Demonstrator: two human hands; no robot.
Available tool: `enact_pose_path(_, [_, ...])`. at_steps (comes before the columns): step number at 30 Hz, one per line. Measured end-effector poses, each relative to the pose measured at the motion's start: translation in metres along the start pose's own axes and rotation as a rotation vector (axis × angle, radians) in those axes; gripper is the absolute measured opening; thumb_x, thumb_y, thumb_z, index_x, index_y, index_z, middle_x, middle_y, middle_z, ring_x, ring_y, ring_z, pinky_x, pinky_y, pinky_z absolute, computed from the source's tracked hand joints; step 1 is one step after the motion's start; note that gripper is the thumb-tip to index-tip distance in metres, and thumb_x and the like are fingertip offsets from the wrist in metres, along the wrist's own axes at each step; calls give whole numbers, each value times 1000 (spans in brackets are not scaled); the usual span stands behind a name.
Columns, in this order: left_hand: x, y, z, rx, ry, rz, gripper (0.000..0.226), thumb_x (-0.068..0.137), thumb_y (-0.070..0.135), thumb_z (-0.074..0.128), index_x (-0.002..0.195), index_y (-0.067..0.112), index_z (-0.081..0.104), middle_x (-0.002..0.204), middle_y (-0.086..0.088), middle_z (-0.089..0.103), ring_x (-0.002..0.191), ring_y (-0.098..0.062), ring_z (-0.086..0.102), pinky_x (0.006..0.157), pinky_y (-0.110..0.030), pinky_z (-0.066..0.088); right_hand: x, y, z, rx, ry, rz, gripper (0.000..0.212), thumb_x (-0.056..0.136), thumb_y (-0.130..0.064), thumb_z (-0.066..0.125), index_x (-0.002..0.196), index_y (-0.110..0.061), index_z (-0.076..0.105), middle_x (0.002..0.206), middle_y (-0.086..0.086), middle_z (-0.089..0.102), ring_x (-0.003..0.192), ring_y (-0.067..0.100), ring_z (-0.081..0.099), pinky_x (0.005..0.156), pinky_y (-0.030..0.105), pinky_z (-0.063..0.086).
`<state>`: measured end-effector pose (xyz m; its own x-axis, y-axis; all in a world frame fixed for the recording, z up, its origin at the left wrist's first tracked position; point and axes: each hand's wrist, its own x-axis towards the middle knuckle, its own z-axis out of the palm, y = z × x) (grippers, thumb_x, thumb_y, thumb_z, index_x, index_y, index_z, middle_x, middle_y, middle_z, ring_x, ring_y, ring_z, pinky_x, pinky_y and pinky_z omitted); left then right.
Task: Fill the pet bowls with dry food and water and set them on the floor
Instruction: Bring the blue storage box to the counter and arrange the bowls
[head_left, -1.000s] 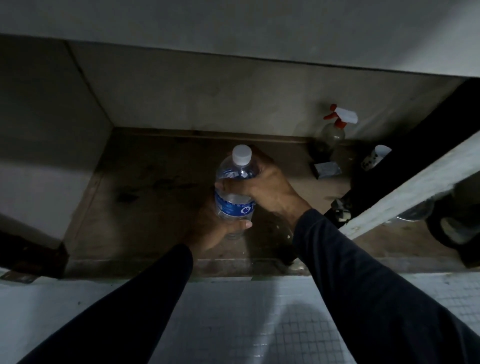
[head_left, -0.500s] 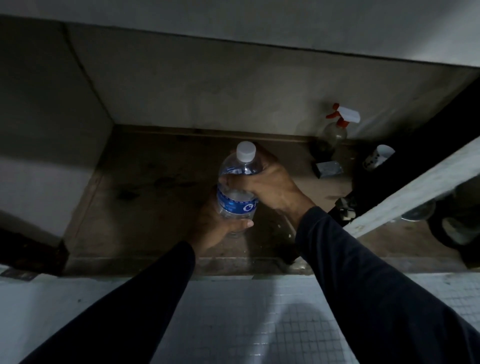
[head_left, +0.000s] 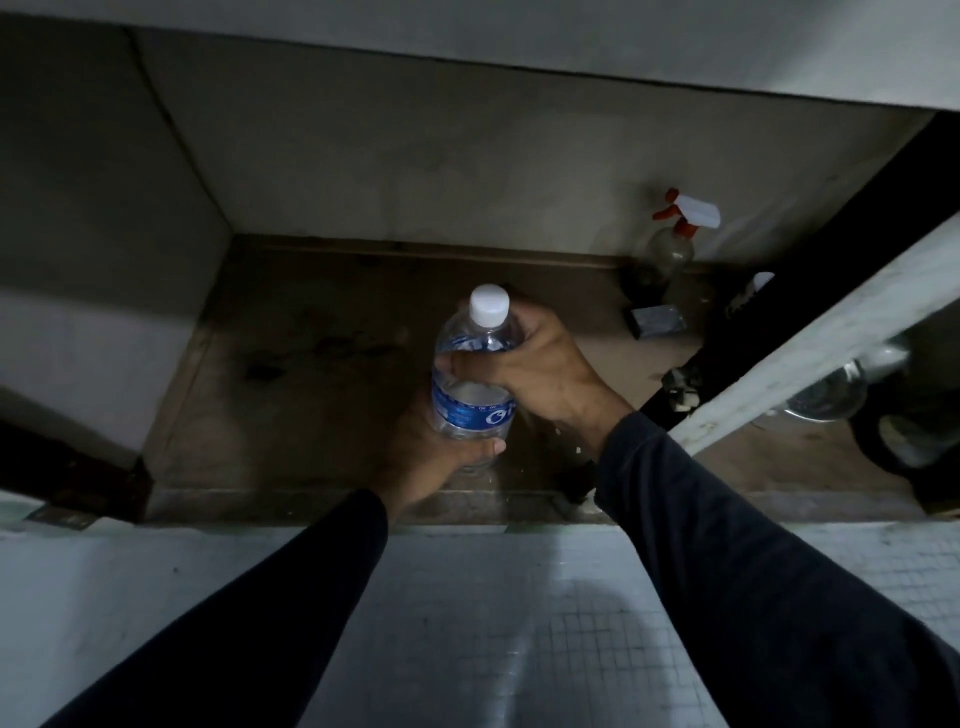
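1. water bottle, white cap on, upright in front of me, over the brown shelf of an open cupboard.
2. my left hand grips its lower part from below.
3. my right hand wraps its shoulder, just under the cap.
4. spray bottle stands at the shelf's back right, well apart.

Domestic utility or storage nook, dimly lit. A low, stained recess under a pale slab, bounded by plain plastered walls, holds household items: a trigger spray bottle and a small grey block. Small mosaic tiles cover the near surface.
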<state>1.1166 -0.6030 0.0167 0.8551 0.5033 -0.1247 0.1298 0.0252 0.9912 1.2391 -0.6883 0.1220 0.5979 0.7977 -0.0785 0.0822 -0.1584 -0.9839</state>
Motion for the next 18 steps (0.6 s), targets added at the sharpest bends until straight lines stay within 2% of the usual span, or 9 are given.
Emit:
enact_pose_path(2, [-11, 1, 2, 5, 0, -8, 73, 69, -8, 88, 123, 32, 58, 118, 23, 72, 111, -1, 68, 87, -18, 57, -9, -1, 2, 5, 3, 15, 47, 67, -16, 93, 105, -9, 67, 101, 7, 76, 94, 25, 75, 88, 54, 60])
enact_pose_path(5, [-32, 2, 3, -29, -27, -29, 74, 70, -10, 86, 130, 23, 57, 126, 8, 71, 118, -13, 68, 92, -28, 58, -27, -5, 4, -14, -3, 55, 57, 63, -28, 94, 109, -13, 64, 104, 5, 76, 95, 24, 75, 86, 53, 61])
enact_pose_path(8, [-59, 7, 6, -44, -31, -76, 85, 67, -2, 91, 139, 20, 52, 135, -1, 67, 125, -21, 64, 99, -37, 56, -52, -12, 6, -40, -12, 83, 53, 66, -26, 93, 108, -14, 64, 104, 5, 76, 94, 22, 75, 86, 52, 61])
enact_pose_path(11, [-91, 16, 9, -5, -37, -109, 89, 66, 7, 96, 142, 16, 51, 136, -6, 65, 127, -26, 63, 106, -52, 52, -80, -23, 9, -18, 3, 122, 53, 65, -26, 93, 108, -15, 65, 103, 5, 75, 96, 23, 74, 87, 54, 61])
enact_pose_path(14, [-126, 29, 13, 47, -80, -180, 85, 72, 8, 93, 143, 22, 49, 136, 2, 65, 127, -20, 62, 104, -45, 52, -112, -42, 11, -53, -16, 172, 50, 67, -28, 93, 108, -18, 65, 103, 1, 75, 96, 17, 73, 89, 49, 61])
enact_pose_path(18, [-173, 64, 17, 122, -111, -275, 89, 67, 40, 96, 142, 37, 49, 135, 9, 65, 124, -14, 64, 104, -48, 54, -155, -76, 13, -12, -8, 241, 51, 69, -27, 93, 110, -20, 64, 103, -1, 74, 98, 14, 72, 92, 45, 60])
